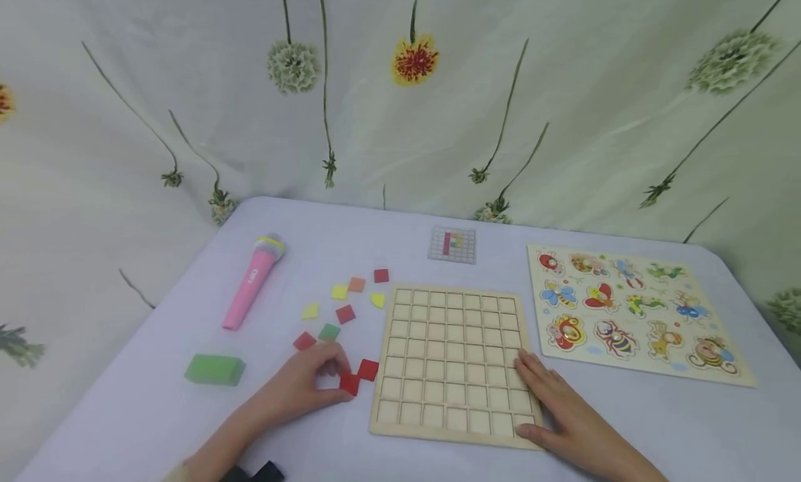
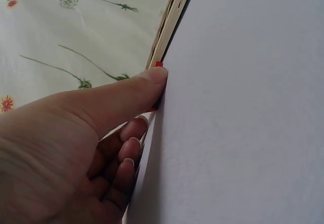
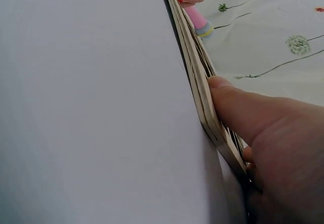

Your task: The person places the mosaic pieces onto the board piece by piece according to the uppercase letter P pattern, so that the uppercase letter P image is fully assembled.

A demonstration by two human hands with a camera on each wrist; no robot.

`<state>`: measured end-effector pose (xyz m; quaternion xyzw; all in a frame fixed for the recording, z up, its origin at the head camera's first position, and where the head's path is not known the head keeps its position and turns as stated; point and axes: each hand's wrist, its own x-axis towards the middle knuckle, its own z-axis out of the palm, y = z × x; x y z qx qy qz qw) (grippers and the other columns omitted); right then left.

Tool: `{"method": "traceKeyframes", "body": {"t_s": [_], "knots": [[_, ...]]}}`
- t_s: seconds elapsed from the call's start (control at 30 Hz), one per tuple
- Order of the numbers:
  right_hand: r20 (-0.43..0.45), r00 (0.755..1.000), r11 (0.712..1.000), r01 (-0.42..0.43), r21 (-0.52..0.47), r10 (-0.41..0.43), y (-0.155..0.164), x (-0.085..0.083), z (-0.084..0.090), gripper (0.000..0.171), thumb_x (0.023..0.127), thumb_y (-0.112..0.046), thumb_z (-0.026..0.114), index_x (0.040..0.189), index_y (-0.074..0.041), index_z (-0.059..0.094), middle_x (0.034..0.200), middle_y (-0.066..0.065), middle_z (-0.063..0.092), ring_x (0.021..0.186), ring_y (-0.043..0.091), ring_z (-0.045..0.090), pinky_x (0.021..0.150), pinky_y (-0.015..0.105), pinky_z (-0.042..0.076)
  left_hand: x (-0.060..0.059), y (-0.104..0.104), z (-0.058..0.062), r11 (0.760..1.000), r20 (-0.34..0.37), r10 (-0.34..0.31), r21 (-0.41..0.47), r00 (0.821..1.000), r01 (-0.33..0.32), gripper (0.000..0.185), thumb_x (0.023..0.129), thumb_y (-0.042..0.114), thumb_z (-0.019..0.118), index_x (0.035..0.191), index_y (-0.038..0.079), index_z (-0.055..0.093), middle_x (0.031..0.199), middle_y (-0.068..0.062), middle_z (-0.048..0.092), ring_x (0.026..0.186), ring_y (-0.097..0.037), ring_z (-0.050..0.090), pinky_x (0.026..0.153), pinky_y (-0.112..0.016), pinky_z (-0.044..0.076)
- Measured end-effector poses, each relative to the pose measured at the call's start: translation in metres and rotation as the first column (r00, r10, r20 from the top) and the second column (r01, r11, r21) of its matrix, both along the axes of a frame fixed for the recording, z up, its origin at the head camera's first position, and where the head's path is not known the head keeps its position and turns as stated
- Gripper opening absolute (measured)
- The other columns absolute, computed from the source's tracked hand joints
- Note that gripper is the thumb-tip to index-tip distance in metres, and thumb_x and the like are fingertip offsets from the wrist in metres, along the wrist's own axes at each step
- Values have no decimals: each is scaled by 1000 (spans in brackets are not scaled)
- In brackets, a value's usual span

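Observation:
Between thumb and fingers my left hand (image 1: 306, 381) pinches a red square tile (image 1: 349, 384), left of a wooden grid board (image 1: 457, 437). In the left wrist view only a sliver of the red tile (image 2: 159, 64) shows past the thumb. Another red tile (image 1: 368, 370) lies close beside the held one, by the board's left edge. My right hand (image 1: 572, 419) rests on the board's right edge, fingers extended along it. The right wrist view has its thumb (image 3: 228, 100) on top of the board's rim (image 3: 202, 102). The visible grid compartments hold no tiles.
Loose tiles lie left of the board, among them a green tile (image 1: 329, 332) and an orange tile (image 1: 357, 284). A small pattern card (image 1: 452, 245) lies behind the board. Around them are a pink microphone (image 1: 253, 284), a green block (image 1: 215, 369) and an insect puzzle (image 1: 632, 308).

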<state>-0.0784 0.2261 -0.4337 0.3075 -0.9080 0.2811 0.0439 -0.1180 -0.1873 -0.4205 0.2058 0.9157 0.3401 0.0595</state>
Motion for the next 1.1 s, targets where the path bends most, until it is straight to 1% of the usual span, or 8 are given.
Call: {"method": "traceKeyframes", "body": {"t_s": [0.13,0.27,0.37,0.47,0.6,0.73,0.9,1.1], "knots": [[4,1000,1000,5,1,-5,-1,2,-1,80,84,-38,68,145,-2,31,150,14,24,138,19,15,105,15,4,2,-3,-2,1000,19,-10,23,1000,9,23,75,31,79,82,31,57,77,20,55,76,-5,53,70,-25,49],[43,999,1000,7,9,-7,-1,6,-2,79,85,-41,66,145,-2,31,150,13,24,138,8,9,104,12,3,3,-2,0,997,25,-35,68,999,33,16,78,28,77,83,32,62,76,19,57,73,-6,55,68,-24,49],[46,999,1000,5,28,-6,0,8,-3,80,85,-43,66,144,-1,32,150,12,24,137,4,7,103,12,3,2,4,6,994,23,-32,103,999,30,16,79,25,76,92,28,66,78,17,59,73,-7,55,69,-25,49],[25,1000,999,7,54,-8,0,7,-4,83,83,-46,66,144,-2,31,151,12,24,137,6,8,104,12,3,-1,16,15,989,34,-7,146,999,2,23,83,24,73,105,23,69,88,15,63,78,-7,58,71,-23,50],[11,1000,997,3,75,-4,-1,5,-3,88,82,-49,66,146,-3,27,152,11,21,138,13,10,104,14,2,-10,36,24,955,88,-17,297,996,-10,27,87,20,68,113,11,69,99,3,66,85,-10,62,75,-24,50],[-18,1000,998,-1,69,2,-1,2,-2,89,81,-48,67,146,-4,27,151,13,22,138,20,15,105,16,3,-16,60,24,916,185,-78,402,980,-3,25,88,15,66,110,3,68,96,-4,66,81,-13,65,74,-25,51],[-27,1000,998,0,57,1,-1,1,-1,89,81,-49,67,147,-4,27,151,13,22,138,22,16,105,16,3,-19,87,20,917,202,-176,390,964,85,18,87,11,67,104,7,72,94,1,67,78,-11,64,70,-25,52],[-13,1000,999,6,54,-5,-2,0,0,90,80,-50,67,147,-5,27,151,13,22,138,22,16,105,16,2,-20,99,14,944,135,-211,285,968,167,13,85,10,69,96,12,75,84,12,64,72,-5,57,64,-22,50]]}}
